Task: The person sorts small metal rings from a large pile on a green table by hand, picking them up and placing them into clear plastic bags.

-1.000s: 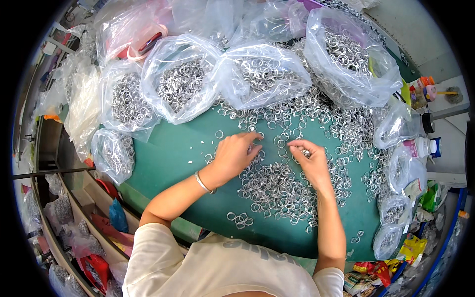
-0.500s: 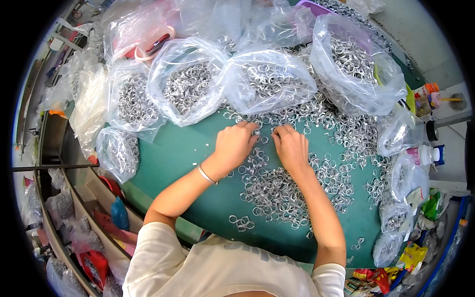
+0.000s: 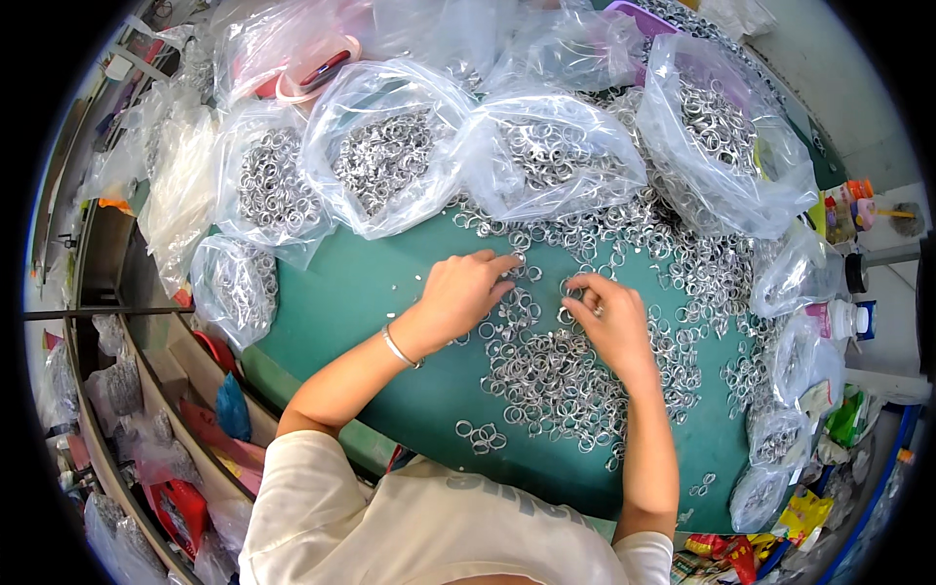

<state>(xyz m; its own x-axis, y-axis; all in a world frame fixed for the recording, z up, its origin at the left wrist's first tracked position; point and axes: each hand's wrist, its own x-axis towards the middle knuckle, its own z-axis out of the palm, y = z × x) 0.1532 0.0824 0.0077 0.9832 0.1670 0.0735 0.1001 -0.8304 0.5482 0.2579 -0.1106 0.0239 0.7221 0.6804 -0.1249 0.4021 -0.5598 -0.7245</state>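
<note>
Silver metal rings lie in a loose pile (image 3: 551,380) on the green tabletop (image 3: 390,278), below and between my hands. Thumb and forefinger of my right hand (image 3: 616,327) are closed around a small ring (image 3: 569,289), just above the pile's upper end. My left hand (image 3: 460,297), with a bangle on its wrist, reaches in from the left. Its forefinger and thumb are apart, their tips by a few rings (image 3: 527,272); its other fingers are partly hidden. More rings spread in a band (image 3: 604,234) beyond both hands.
Clear plastic bags of rings, one of them an open bag (image 3: 385,161), line the far side. Smaller bags (image 3: 780,434) stand along the right edge, near a white bottle (image 3: 840,319). A small ring cluster (image 3: 481,436) lies near me. Shelves with bags (image 3: 185,390) are at left.
My right hand has drawn back toward me and right, now pinching a ring. My left hand has shifted slightly nearer, its forefinger stretching out. The view has shifted a little.
</note>
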